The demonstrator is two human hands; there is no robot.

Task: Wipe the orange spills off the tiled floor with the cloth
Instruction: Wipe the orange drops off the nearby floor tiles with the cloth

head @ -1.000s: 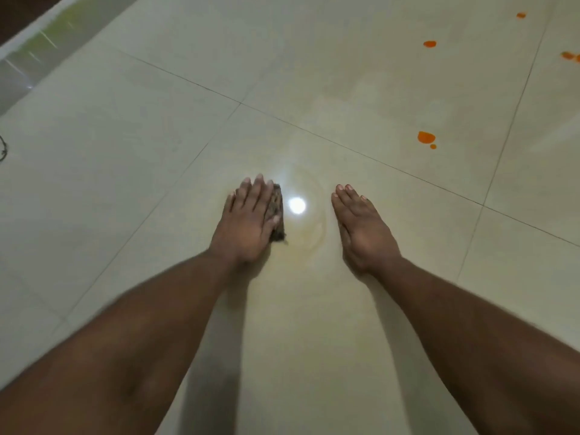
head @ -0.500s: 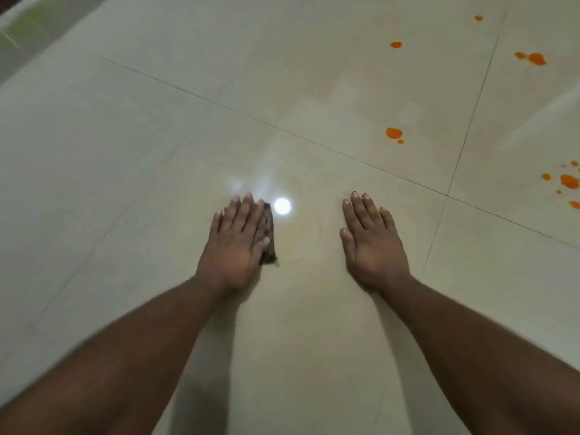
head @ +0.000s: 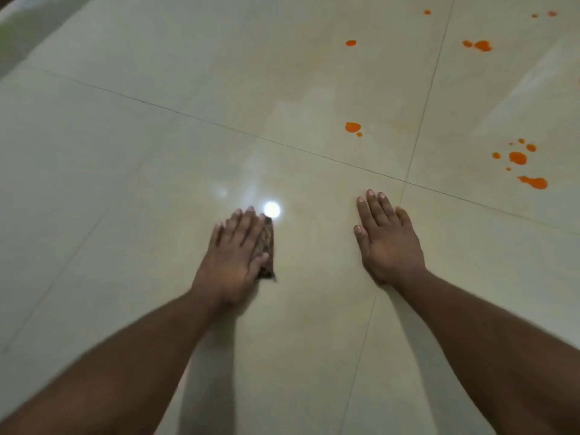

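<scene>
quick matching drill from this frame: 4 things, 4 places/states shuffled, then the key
Things:
1. cloth
2. right hand
3. light glare
4. spill cluster

Places/states:
A. flat on bare tile, holding nothing
B. orange, on the far right tile
C. under the left hand, one edge showing
D. white spot just past the cloth's far corner

Pairs: 1-C, 2-A, 3-D, 4-B
</scene>
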